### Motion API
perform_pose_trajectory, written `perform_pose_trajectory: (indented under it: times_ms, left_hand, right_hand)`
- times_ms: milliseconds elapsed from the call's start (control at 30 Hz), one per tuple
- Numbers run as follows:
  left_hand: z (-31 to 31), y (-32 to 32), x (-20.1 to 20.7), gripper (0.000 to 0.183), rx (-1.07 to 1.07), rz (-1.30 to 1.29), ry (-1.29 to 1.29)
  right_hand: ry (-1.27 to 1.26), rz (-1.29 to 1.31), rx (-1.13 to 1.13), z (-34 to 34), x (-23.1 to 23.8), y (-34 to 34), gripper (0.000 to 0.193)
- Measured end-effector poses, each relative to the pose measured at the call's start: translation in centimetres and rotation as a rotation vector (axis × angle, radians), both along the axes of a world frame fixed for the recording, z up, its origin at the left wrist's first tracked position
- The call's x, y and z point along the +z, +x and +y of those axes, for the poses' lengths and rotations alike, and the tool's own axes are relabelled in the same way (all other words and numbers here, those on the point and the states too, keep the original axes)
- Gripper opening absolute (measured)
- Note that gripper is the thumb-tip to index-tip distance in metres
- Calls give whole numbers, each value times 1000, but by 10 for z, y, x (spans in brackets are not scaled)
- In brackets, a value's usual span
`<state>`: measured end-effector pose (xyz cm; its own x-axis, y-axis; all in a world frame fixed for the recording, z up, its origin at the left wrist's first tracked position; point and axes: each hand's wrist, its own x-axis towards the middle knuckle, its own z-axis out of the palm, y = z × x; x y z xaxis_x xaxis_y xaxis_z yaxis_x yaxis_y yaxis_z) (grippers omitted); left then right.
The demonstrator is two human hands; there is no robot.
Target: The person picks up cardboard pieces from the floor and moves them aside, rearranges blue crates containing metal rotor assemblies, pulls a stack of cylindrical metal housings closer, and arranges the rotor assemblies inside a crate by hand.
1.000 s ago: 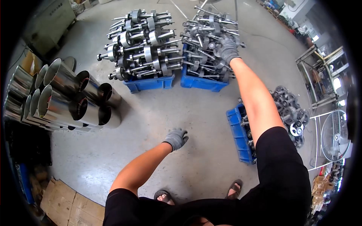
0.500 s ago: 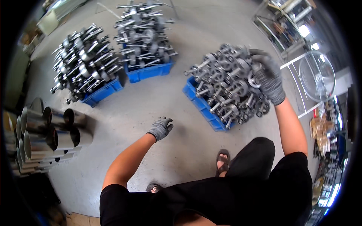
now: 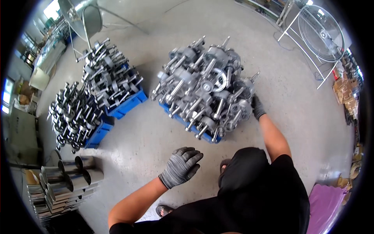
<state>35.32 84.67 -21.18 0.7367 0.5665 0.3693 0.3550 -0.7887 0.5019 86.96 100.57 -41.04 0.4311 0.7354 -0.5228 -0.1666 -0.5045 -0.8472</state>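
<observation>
Grey cast-metal valve bodies with long threaded stems (image 3: pixel 204 87) lie heaped on a blue plastic pallet (image 3: pixel 183 121), stems pointing mostly toward the pallet's near-left edge. At the heap's right side the gloved right hand (image 3: pixel 257 107) touches an outer piece, though whether it grips cannot be told. The gloved left hand (image 3: pixel 181 165) hovers loose-fingered and empty over bare concrete floor (image 3: pixel 136 144), well short of the pallet's near edge.

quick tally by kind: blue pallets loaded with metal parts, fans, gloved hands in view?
Blue pallets stacked with metal parts: 3 – the near pallet by the right hand, the middle pallet, the far-left pallet
Fans: 2 – the fan on a white stand, the second fan
Gloved hands: 2 – right hand, left hand
Total: 7
</observation>
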Motion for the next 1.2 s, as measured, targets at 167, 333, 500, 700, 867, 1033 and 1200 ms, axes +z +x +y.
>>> perform_pose_trajectory:
  times_ms: [167, 333, 500, 700, 867, 1033, 1200]
  left_hand:
    - [82, 41, 80, 40, 324, -259, 290]
    - [213, -8, 51, 28, 666, -765, -60]
    - [205, -13, -11, 32, 761, -880, -189]
    - [110, 118, 86, 54, 312, -430, 525]
    - [101, 174, 106, 60, 321, 215, 446]
    - [121, 149, 95, 44, 320, 328, 579]
    - [128, 104, 80, 45, 168, 379, 595]
  right_hand:
    - [736, -90, 606, 60, -13, -65, 58]
    - [848, 333, 501, 44, 20, -90, 58]
    - [798, 327, 525, 44, 8, -87, 57]
    - [730, 287, 509, 33, -2, -77, 56]
    - [680, 263, 514, 38, -4, -93, 56]
    - [602, 230, 496, 29, -10, -109, 55]
    - [410, 227, 466, -17, -53, -120, 54]
